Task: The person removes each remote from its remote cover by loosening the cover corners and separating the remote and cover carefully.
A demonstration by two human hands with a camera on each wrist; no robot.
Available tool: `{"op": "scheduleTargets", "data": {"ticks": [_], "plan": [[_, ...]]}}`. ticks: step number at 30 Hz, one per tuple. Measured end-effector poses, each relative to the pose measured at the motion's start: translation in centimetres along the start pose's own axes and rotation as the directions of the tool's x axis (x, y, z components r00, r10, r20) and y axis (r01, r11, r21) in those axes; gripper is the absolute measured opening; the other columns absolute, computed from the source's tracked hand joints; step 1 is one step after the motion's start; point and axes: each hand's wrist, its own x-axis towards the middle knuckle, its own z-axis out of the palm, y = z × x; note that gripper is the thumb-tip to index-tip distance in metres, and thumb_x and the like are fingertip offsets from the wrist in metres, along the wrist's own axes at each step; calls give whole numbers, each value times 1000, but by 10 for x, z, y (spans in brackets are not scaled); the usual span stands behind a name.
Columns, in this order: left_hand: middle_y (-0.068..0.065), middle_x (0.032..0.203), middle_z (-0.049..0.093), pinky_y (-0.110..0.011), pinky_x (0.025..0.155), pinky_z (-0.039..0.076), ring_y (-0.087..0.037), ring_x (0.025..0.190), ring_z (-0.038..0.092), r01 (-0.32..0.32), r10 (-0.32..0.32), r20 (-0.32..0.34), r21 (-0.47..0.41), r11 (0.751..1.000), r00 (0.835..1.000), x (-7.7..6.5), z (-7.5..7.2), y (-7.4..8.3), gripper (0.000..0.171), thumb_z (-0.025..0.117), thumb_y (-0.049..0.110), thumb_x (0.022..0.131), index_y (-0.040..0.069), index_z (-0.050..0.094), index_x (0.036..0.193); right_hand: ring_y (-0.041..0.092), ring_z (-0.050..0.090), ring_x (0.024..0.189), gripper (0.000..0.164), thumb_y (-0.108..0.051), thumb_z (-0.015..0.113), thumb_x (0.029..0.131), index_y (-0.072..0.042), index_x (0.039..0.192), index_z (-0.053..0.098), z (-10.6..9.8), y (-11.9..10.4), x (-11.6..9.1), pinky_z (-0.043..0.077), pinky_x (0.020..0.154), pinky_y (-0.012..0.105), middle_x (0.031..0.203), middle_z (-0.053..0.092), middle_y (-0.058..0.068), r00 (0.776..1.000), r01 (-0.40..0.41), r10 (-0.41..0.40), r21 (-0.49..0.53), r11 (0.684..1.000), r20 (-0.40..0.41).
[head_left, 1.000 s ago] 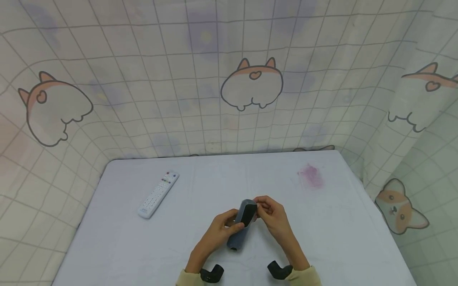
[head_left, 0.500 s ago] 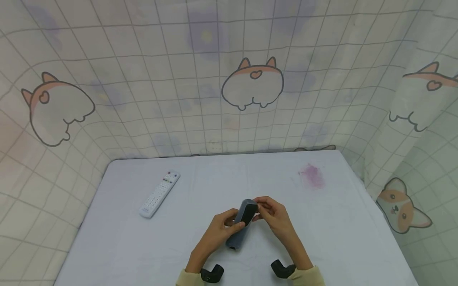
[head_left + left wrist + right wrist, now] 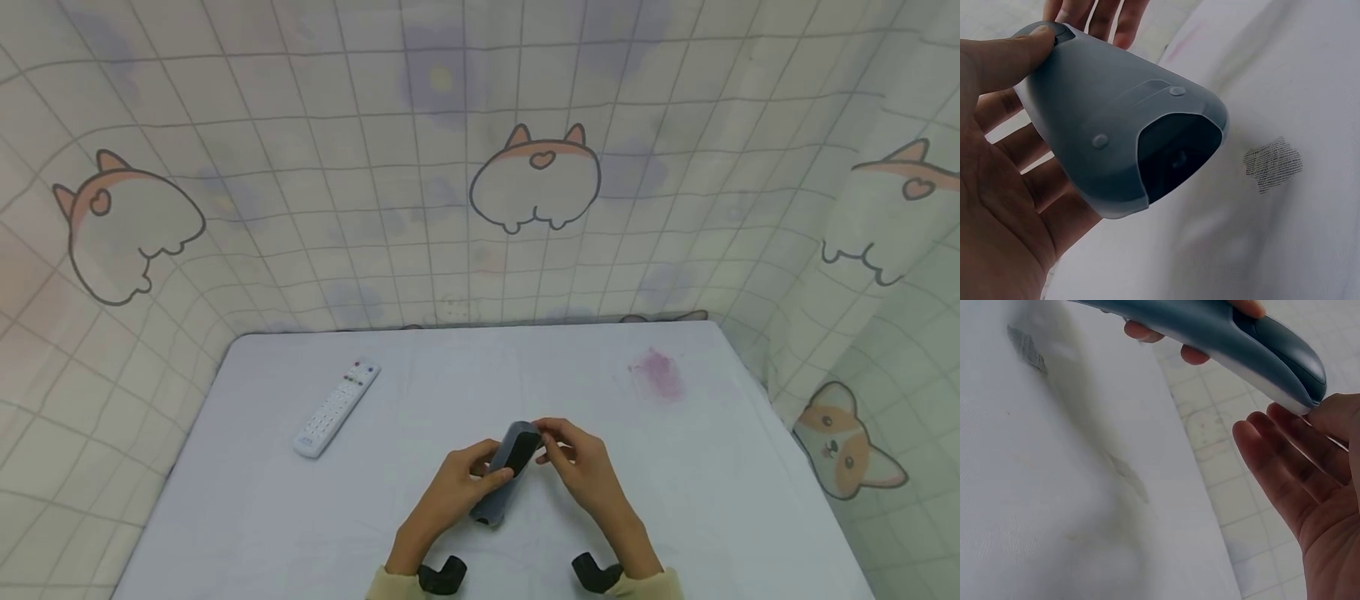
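My left hand (image 3: 457,483) holds a blue-grey remote control (image 3: 493,502), tilted over the table with its back side up. Its thumb lies at the edge of a black panel (image 3: 522,451) on the far part of that back, while the other fingers support the remote from below. In the left wrist view, a dark glossy window (image 3: 1179,156) shows at the near end, with two small round bumps beside it. My right hand (image 3: 581,462) pinches the far end corner between thumb and index finger; its other fingers are loosely bent. The button side is hidden.
A white remote control (image 3: 337,408) lies buttons up on the left of the white table (image 3: 637,500). A pink stain (image 3: 657,373) marks the cloth at the back right. A patterned curtain (image 3: 375,208) surrounds the back and sides.
The near end of the blue-grey remote shifts slightly left. My right hand moves a little to the right at the far end, and the left hand keeps its hold. The head view shifts slightly.
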Motion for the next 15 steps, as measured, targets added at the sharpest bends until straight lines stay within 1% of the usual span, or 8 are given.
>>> {"op": "scheduleTargets", "data": {"ticks": [3,7,9,15], "plan": [[-5,125,75,-25,76,59,-16,100,75,4,-4,6,4,1000,1000,-1,0,0,39,69,45,100,27,67,135,25,76,86,26,7,60,101,-1,124,67,0,-2,0,64,67,30,116,74,18,1000,20,-20,-25,999,2],[-5,125,75,-25,75,59,-17,100,76,-1,1,8,11,1000,1000,-1,0,1,39,69,45,100,27,67,135,24,75,86,27,7,60,101,-2,125,67,-1,-4,-1,64,69,31,117,74,16,999,37,-36,-64,997,10],[-5,124,76,-25,75,59,-16,99,76,-6,6,6,15,1000,1000,-1,0,1,39,69,45,100,27,67,135,22,75,86,27,7,61,101,-3,126,67,-2,-6,-1,64,70,31,118,74,15,999,41,-40,-77,996,15],[-2,123,76,-24,73,58,-12,96,74,1,-1,5,21,1000,1000,-1,1,2,37,69,45,99,29,68,133,27,75,83,30,8,61,100,-2,127,66,-4,-8,-3,64,70,30,119,73,16,998,56,-53,-97,994,30]]}}
